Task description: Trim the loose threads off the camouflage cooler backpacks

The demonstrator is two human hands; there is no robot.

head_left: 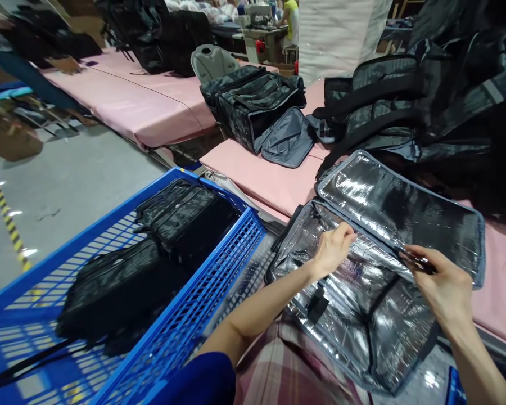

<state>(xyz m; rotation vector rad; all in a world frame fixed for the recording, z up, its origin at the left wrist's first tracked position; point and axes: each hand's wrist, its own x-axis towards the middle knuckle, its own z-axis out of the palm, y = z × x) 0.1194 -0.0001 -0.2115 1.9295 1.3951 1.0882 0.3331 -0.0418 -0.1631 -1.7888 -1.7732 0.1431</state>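
I record the open bag's lining (348, 309) as crinkled silver, crossed by black seams. Its lid (400, 211) is silver too, reflecting near-black across the middle, with grey-blue binding (481, 247). A tab (317, 305) against the lining is plain black. My sleeve (202, 377) is deep blue; my lower garment (297, 365) is plaid, dull red with pale stripes. The crate (211, 287) is bright blue, and the bags inside it (181, 205) are black with dark grey camouflage. Table covering (247, 174): plain pink. The bag standing there (240, 98) is dark camouflage, its flap (289, 138) slate grey. Floor tape (5, 211): yellow-and-black stripes.
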